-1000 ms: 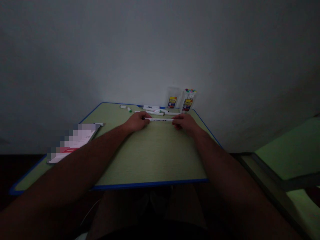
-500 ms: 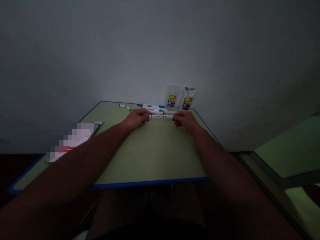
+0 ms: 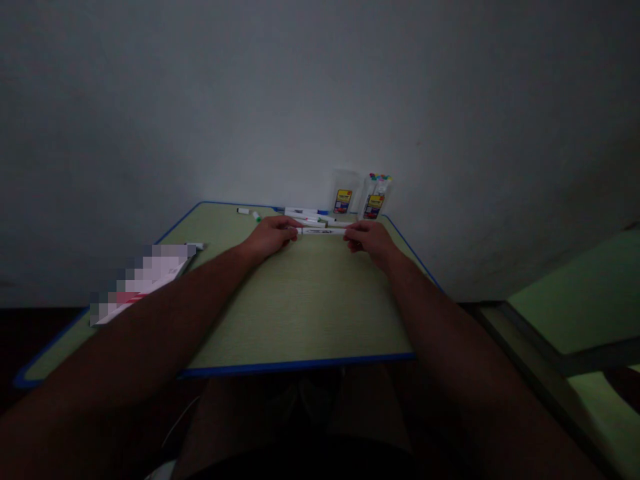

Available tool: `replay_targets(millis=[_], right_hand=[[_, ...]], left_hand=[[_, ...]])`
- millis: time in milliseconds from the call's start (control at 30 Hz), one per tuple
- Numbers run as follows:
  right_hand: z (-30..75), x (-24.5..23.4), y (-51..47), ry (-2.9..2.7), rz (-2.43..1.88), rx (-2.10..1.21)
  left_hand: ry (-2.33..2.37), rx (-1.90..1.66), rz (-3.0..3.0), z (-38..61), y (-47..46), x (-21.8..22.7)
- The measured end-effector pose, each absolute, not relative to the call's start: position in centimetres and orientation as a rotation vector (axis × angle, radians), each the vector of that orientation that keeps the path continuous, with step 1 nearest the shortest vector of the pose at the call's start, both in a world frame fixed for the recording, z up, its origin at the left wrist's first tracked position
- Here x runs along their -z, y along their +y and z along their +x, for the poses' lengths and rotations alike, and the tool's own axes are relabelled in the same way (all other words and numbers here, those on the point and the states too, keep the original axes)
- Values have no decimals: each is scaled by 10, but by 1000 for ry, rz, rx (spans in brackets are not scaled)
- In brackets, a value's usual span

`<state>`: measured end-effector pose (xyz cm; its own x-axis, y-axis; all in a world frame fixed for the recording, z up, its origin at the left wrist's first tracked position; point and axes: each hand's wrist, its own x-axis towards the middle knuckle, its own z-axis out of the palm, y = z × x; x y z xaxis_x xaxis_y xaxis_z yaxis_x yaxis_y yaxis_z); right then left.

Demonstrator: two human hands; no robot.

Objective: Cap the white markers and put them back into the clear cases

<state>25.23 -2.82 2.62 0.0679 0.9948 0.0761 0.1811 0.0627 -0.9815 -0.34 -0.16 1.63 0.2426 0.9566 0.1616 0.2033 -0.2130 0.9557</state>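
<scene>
Dim light falls on a pale green table (image 3: 300, 320) with a blue edge, pushed against a plain grey wall (image 3: 250, 100). Off to the right stands a second green surface (image 3: 575, 293), well apart from the first. Both forearms stretch across the table toward its far end. There the left hand (image 3: 270, 237) and the right hand (image 3: 367, 239) face each other with a white marker (image 3: 323, 231) lying level between them; the fingers of each hand are closed on one end of it, low over the tabletop, though whether it touches the wood cannot be told. Just behind the marker, nearer the wall, lie several loose markers (image 3: 305, 215), roughly side by side, and to their left a small green-tipped piece (image 3: 256, 216) sits by itself. At the far right corner two clear marker cases (image 3: 344, 195) with yellow labels stand upright against the wall, the right one showing coloured caps at its top. A flat white sheet (image 3: 143, 280), blurred out, rests near the table's left edge, well away from the hands. Nothing lies between the hands and the near edge.
</scene>
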Motion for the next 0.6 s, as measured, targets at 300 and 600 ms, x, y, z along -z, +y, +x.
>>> replay_targets(millis=[300,600], right_hand=[[251,-27,-28,-1305,-1335,-1007],[251,-28,-30,-1293,-1329,-1025]], left_hand=[[1124,-1054,1621,-3,-5,-18],[1125,-1060,1627,-3,-5,-18]])
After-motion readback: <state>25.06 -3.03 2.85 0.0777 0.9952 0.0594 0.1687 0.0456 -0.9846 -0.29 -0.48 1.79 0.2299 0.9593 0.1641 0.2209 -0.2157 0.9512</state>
